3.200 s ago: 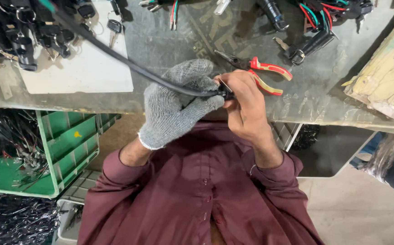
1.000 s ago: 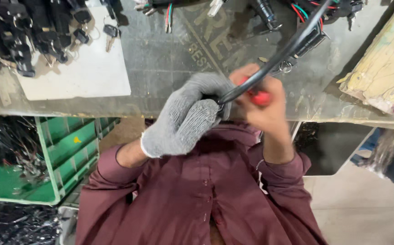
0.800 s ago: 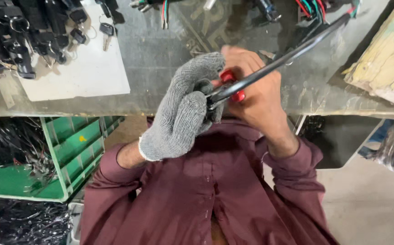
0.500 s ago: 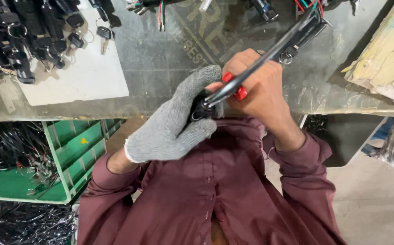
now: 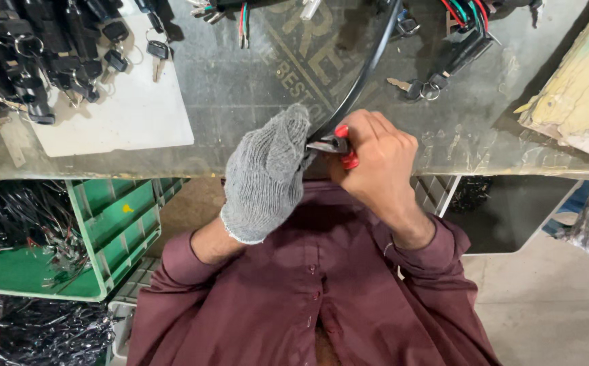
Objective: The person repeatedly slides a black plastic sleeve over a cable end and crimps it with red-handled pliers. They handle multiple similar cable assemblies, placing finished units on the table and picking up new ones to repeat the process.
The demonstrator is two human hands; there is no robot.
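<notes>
My left hand, in a grey knitted glove, grips the near end of a black sheathed cable at the front edge of the workbench. My bare right hand is closed around red-handled pliers, whose jaws meet the cable end right beside the gloved fingers. The cable runs up and away across the bench to the top of the view. Both hands are pressed close together above my maroon shirt.
A white sheet with black key-switch parts lies at the left of the glass-topped bench. Loose keys and coloured wires are at the back right, yellowish cloth at far right. A green crate with wiring sits below left.
The cable has swung from pointing right to running almost straight up the bench. My hands have shifted slightly and the pliers stay at the cable end.
</notes>
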